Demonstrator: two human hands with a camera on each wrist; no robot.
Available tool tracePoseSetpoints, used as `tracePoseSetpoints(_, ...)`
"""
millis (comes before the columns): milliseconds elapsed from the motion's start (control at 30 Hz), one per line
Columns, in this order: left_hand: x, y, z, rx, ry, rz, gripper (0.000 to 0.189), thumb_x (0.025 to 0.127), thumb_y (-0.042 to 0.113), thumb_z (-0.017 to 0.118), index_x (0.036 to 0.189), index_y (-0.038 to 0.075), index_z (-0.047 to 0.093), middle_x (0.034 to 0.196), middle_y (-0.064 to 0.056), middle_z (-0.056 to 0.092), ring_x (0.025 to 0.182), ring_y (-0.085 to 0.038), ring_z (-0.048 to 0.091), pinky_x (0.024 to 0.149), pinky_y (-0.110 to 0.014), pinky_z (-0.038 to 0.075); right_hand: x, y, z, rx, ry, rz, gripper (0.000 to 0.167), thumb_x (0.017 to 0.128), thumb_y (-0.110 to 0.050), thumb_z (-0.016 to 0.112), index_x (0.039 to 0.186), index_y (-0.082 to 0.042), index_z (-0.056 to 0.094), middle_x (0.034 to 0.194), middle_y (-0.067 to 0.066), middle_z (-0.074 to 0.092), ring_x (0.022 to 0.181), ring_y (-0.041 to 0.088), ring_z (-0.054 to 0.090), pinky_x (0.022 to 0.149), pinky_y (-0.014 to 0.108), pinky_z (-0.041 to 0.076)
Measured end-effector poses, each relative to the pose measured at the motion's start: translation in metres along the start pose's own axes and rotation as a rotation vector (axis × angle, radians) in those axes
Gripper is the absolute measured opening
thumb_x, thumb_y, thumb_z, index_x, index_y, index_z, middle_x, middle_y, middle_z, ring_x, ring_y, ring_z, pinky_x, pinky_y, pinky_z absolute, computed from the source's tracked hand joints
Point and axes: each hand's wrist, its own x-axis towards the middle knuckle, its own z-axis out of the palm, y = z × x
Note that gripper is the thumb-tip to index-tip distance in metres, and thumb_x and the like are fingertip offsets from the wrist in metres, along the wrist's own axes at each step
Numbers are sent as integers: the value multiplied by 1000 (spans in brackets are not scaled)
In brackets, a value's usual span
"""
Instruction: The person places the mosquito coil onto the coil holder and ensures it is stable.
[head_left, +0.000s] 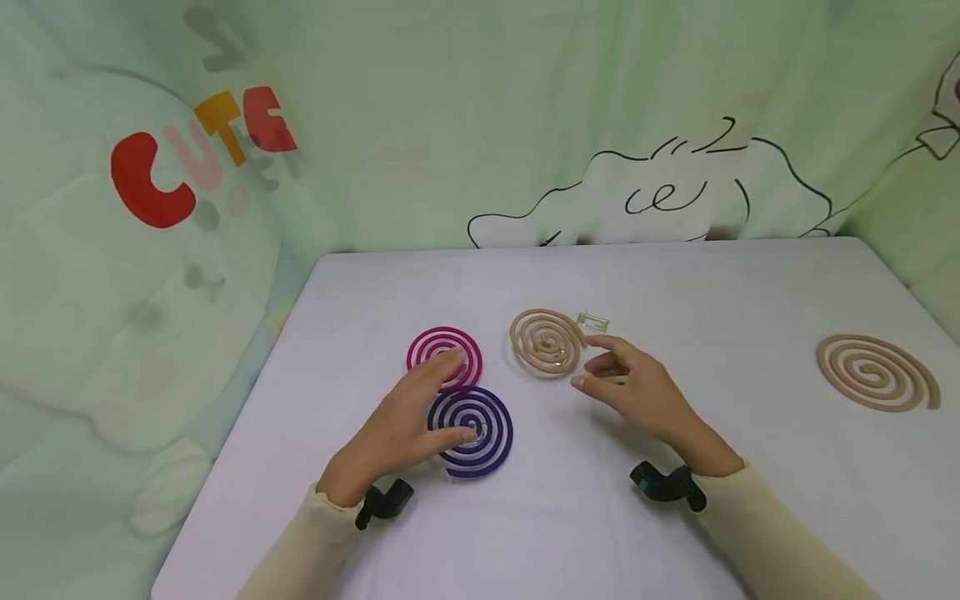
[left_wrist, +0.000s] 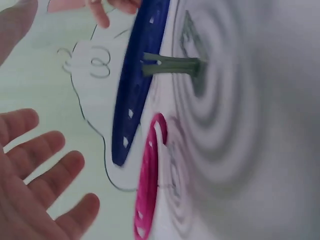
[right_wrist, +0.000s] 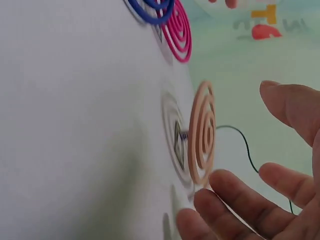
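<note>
Both hands are above the table. My left hand (head_left: pixel 401 421) is over a pink mosquito coil (head_left: pixel 443 331) and a dark blue mosquito coil (head_left: pixel 491 454), fingers spread, holding nothing. In the left wrist view, a small metal stand (left_wrist: pixel 172 65) holds the blue coil (left_wrist: pixel 131 95) off the table; the pink coil (left_wrist: pixel 146 190) is also raised. My right hand (head_left: pixel 637 387) is beside a tan mosquito coil (head_left: pixel 546 340), fingers slightly bent and apart. Its fingertips lie close to the edge of that coil (right_wrist: pixel 195 130); I cannot tell whether they touch.
Another tan mosquito coil (head_left: pixel 870 372) lies at the right of the white table (head_left: pixel 720 292). A small metal stand (head_left: pixel 592 322) lies behind the middle coil. A printed cloth (head_left: pixel 420 125) hangs behind and at the sides. Small black cameras (head_left: pixel 386 500) sit at both wrists.
</note>
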Motion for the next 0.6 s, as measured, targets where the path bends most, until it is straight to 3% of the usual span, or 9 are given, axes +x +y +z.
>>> tracePoseSetpoints(100, 17, 5, 0, 29, -56, 27, 98, 87, 44, 84, 163, 9, 33, 169, -8, 33, 155, -28, 32, 125, -52, 26, 7, 6, -7, -63, 78, -33, 67, 95, -30, 77, 151, -4, 50, 129, 25, 66, 120, 44, 65, 94, 58, 55)
tracePoseSetpoints(267, 41, 12, 5, 81, -121, 41, 102, 87, 51, 82, 164, 9, 30, 171, -11, 28, 156, -29, 31, 125, -52, 25, 26, 19, -19, -181, 153, -52, 66, 94, -22, 78, 147, 5, 51, 141, 34, 55, 133, 51, 51, 105, 66, 43)
tracePoseSetpoints(400, 56, 16, 11, 137, -169, 40, 105, 87, 56, 80, 165, 9, 28, 172, -12, 25, 156, -28, 29, 124, -55, 26, 42, 28, -24, -285, 120, -3, 67, 95, -25, 76, 147, 9, 49, 148, 35, 49, 140, 53, 41, 113, 67, 34)
tracePoseSetpoints(600, 68, 17, 18, 212, -235, 22, 108, 86, 59, 79, 166, 11, 25, 173, -12, 22, 155, -30, 31, 124, -52, 28, 61, 38, -25, -332, 59, 70, 67, 97, -29, 72, 146, 10, 49, 151, 35, 43, 145, 52, 36, 118, 64, 29)
